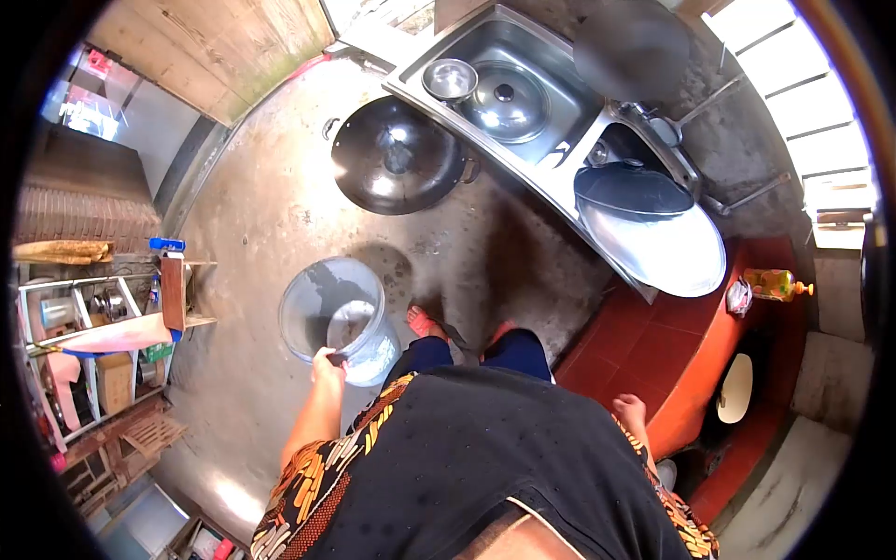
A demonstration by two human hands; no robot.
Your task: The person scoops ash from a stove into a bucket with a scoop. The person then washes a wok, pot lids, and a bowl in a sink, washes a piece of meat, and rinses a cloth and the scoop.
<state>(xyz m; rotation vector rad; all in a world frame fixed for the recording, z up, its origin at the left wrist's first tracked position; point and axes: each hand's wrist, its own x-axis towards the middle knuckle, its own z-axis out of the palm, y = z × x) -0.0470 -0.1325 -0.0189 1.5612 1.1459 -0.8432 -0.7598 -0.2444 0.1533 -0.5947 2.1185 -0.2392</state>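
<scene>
My left hand (327,367) is closed on the near rim of a translucent plastic bucket (371,357), which hangs tilted beside my left leg. Through its wide mouth I see a pale round bottom; whether any water is in it I cannot tell. My right hand (631,409) hangs near the side of the red tiled stove (644,359), its fingers loosely curled and nothing visible in them. A large dark wok (397,154) with two loop handles lies on the floor ahead, in front of the sink.
The steel sink (569,42) holds a glass-like pot lid (504,112) and a metal bowl (450,80). A dark lid (635,191) and a large shiny round lid (686,257) rest at its right end. A yellow bottle (775,284) stands on the stove. A cluttered shelf (93,341) is left.
</scene>
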